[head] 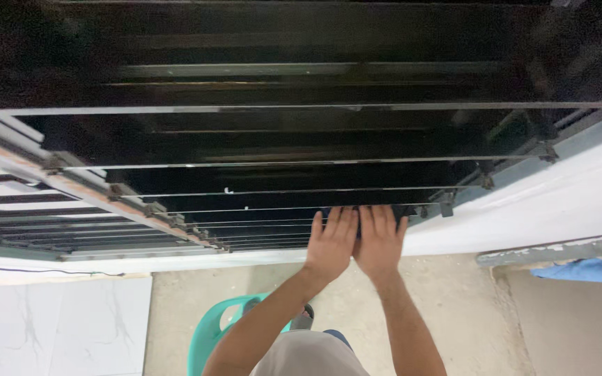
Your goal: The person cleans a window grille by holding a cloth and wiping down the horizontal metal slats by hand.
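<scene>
**Window of dark slats, two flat hands on one pane**

Dark glass slats fill the upper part of our view, stacked one above the other in a window frame point(106, 191) whose side rails run in from the left and right. Below it come a white wall point(524, 216), a bare concrete floor point(454, 306), a white tile point(50, 327) at the left and a bit of blue cloth point(587, 270) at the right edge. A green plastic chair point(210, 334) stands under us.

We have both arms stretched out to one of the lower slats point(259, 216), near its right end, close to the small clips point(446, 205) that hold the panes to the rail. Our left hand point(332, 240) and right hand point(380, 240) lie side by side, thumbs touching or nearly so. On each hand the fingers are straight and close together, laid flat on the glass; nothing is clamped or gripped, and neither hand holds a tool.

As we judge it, the step in hand is one of pressing or feeling along this single slat with open palms, not lifting it. Any move from here calls for even pressure from both hands and a light touch. The pane is thin and held only at its ends. The slats above and below sit close, so fingers have little room between them.
</scene>
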